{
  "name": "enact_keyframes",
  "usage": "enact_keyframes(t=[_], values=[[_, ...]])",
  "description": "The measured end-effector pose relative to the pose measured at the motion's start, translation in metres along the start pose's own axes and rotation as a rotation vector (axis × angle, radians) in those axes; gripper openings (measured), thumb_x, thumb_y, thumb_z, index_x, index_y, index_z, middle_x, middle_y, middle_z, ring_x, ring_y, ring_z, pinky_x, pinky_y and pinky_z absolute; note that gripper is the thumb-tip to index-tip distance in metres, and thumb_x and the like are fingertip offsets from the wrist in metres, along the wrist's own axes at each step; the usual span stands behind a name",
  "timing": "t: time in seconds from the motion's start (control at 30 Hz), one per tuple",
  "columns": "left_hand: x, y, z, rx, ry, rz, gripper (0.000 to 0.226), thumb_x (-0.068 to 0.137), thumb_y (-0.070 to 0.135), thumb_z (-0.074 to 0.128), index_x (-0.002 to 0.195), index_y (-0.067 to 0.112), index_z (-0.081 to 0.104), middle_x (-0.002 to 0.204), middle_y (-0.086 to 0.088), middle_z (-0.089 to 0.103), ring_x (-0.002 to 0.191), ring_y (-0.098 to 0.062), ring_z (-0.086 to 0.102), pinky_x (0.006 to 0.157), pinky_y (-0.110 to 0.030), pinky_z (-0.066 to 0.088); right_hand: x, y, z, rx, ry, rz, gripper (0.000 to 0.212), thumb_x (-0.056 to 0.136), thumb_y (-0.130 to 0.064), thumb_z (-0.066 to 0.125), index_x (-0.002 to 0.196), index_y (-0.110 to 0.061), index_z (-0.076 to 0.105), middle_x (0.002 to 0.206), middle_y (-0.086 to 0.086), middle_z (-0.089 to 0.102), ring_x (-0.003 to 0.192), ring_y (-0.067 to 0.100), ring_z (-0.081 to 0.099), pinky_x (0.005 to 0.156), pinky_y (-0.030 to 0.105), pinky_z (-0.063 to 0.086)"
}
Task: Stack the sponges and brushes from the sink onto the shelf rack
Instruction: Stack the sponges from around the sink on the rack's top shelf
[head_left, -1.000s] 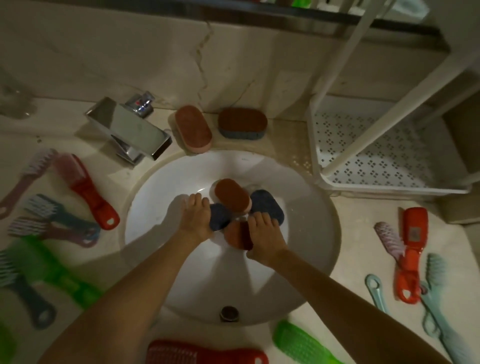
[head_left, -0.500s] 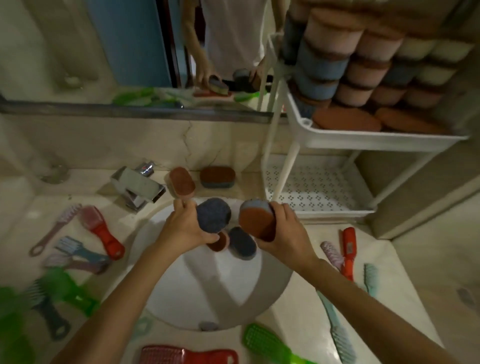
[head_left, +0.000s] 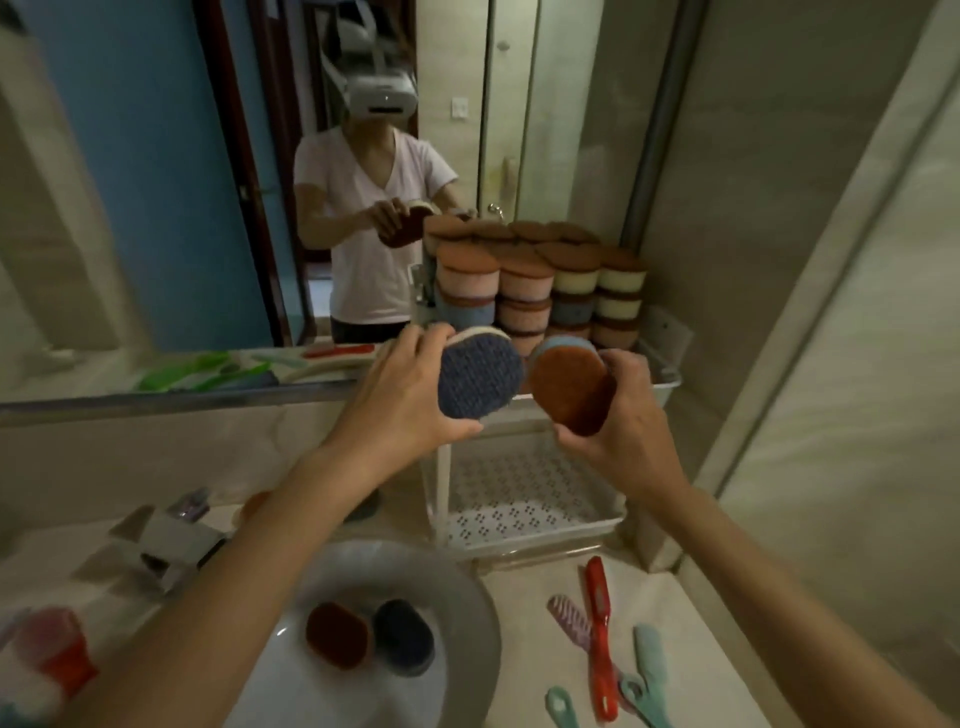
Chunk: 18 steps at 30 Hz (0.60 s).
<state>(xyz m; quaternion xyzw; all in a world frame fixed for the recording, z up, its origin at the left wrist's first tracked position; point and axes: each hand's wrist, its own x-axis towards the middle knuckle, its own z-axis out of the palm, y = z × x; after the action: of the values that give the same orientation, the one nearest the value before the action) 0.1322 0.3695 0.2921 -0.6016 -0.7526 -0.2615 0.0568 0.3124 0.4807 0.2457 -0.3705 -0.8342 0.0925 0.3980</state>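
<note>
Sink: the sink, low and left of centre, holds two sponges not yet lifted, a brown one and a dark one, lying side by side.
Left hand: the left hand is raised before the mirror, fingers and thumb curled round the edge of a blue sponge whose knitted face is turned toward the camera.
Right hand: the right hand clasps a rust sponge the same way, just beside the blue one and tilted on edge.
Rack: behind both hands the top shelf carries tight stacks of sponges, scouring side up; the perforated bottom shelf sits below the hands.
Placing, as a judgement: turn each sponge flat, rough face up to match the stacks, and set it on the lowest column (one hand at a time is safer). Come in from above, not from the side, so the tall columns are not nudged, and let go only once it sits square.
Counter, right: a red brush and teal brushes lie waiting.
</note>
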Motion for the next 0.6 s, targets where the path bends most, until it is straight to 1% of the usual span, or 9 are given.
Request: enact_keyframes(t=[0.07, 0.13, 0.2, 0.27, 0.33, 0.37, 0.47, 0.53, 0.6], values=[[0.023, 0.013, 0.005, 0.047, 0.086, 0.065, 0.081, 0.07, 0.035, 0.077, 0.136, 0.017, 0.033, 0.131, -0.005, 0.041, 0.122, -0.023, 0.044, 0.097, -0.034, 0.04, 0.023, 0.015, -0.012, -0.063, 0.004, 0.028, 0.078, 0.063, -0.021, 0.081, 0.127, -0.004, 0.042, 0.124, 0.016, 0.044, 0.112, 0.028, 0.044, 0.095, 0.037, 0.042], [0.044, 0.022, 0.014, 0.094, 0.147, 0.138, 0.067, 0.078, 0.025, 0.071, 0.134, 0.015, 0.036, 0.13, -0.008, 0.041, 0.122, -0.025, 0.043, 0.094, -0.034, 0.041, 0.044, 0.029, -0.021, -0.103, -0.063, 0.071, 0.078, 0.065, -0.025, 0.08, 0.13, -0.007, 0.039, 0.126, 0.013, 0.042, 0.116, 0.028, 0.039, 0.099, 0.038, 0.039], [0.061, 0.028, 0.027, 0.201, 0.141, 0.186, 0.054, 0.084, 0.016, 0.062, 0.132, 0.012, 0.039, 0.13, -0.01, 0.04, 0.124, -0.027, 0.04, 0.097, -0.036, 0.039, 0.063, 0.041, -0.028, -0.12, -0.162, 0.086, 0.08, 0.067, -0.024, 0.079, 0.133, -0.01, 0.036, 0.128, 0.011, 0.043, 0.118, 0.027, 0.038, 0.1, 0.038, 0.038], [0.072, 0.03, 0.039, 0.286, 0.128, 0.195, 0.052, 0.084, 0.009, 0.059, 0.132, 0.01, 0.04, 0.132, -0.013, 0.04, 0.125, -0.03, 0.038, 0.099, -0.04, 0.039, 0.08, 0.051, -0.031, -0.125, -0.247, 0.097, 0.082, 0.067, -0.02, 0.079, 0.135, -0.011, 0.033, 0.131, 0.011, 0.043, 0.12, 0.029, 0.039, 0.098, 0.038, 0.038], [0.075, 0.031, 0.05, 0.34, 0.151, 0.199, 0.051, 0.079, 0.004, 0.061, 0.128, 0.007, 0.047, 0.124, -0.016, 0.048, 0.118, -0.034, 0.047, 0.092, -0.043, 0.043, 0.093, 0.059, -0.032, -0.127, -0.311, 0.101, 0.082, 0.066, -0.018, 0.079, 0.133, -0.012, 0.032, 0.13, 0.012, 0.044, 0.119, 0.03, 0.042, 0.096, 0.04, 0.042], [0.074, 0.029, 0.056, 0.368, 0.166, 0.218, 0.049, 0.074, 0.002, 0.066, 0.121, 0.006, 0.053, 0.115, -0.017, 0.055, 0.108, -0.035, 0.054, 0.085, -0.042, 0.046, 0.097, 0.062, -0.03, -0.131, -0.346, 0.1, 0.082, 0.066, -0.017, 0.079, 0.133, -0.012, 0.032, 0.13, 0.012, 0.044, 0.119, 0.03, 0.042, 0.097, 0.042, 0.043], [0.071, 0.021, 0.076, 0.459, 0.174, 0.245, 0.055, 0.045, 0.004, 0.086, 0.096, 0.009, 0.068, 0.084, -0.011, 0.066, 0.073, -0.029, 0.065, 0.06, -0.032, 0.052, 0.104, 0.068, -0.024, -0.177, -0.461, 0.086, 0.081, 0.07, -0.016, 0.074, 0.137, -0.015, 0.027, 0.137, 0.012, 0.034, 0.126, 0.033, 0.033, 0.102, 0.044, 0.039], [0.07, 0.014, 0.085, 0.472, 0.166, 0.256, 0.061, 0.037, 0.012, 0.091, 0.094, 0.01, 0.069, 0.079, -0.009, 0.067, 0.068, -0.026, 0.066, 0.058, -0.03, 0.053, 0.105, 0.07, -0.019, -0.192, -0.509, 0.09, 0.079, 0.074, -0.017, 0.069, 0.14, -0.018, 0.025, 0.142, 0.012, 0.028, 0.13, 0.036, 0.028, 0.105, 0.046, 0.036], [0.07, 0.009, 0.09, 0.46, 0.163, 0.269, 0.057, 0.045, 0.028, 0.09, 0.096, 0.009, 0.07, 0.081, -0.009, 0.069, 0.071, -0.026, 0.068, 0.061, -0.03, 0.054, 0.106, 0.072, -0.016, -0.206, -0.529, 0.094, 0.077, 0.077, -0.018, 0.065, 0.142, -0.02, 0.024, 0.143, 0.012, 0.027, 0.133, 0.037, 0.025, 0.107, 0.045, 0.033]])
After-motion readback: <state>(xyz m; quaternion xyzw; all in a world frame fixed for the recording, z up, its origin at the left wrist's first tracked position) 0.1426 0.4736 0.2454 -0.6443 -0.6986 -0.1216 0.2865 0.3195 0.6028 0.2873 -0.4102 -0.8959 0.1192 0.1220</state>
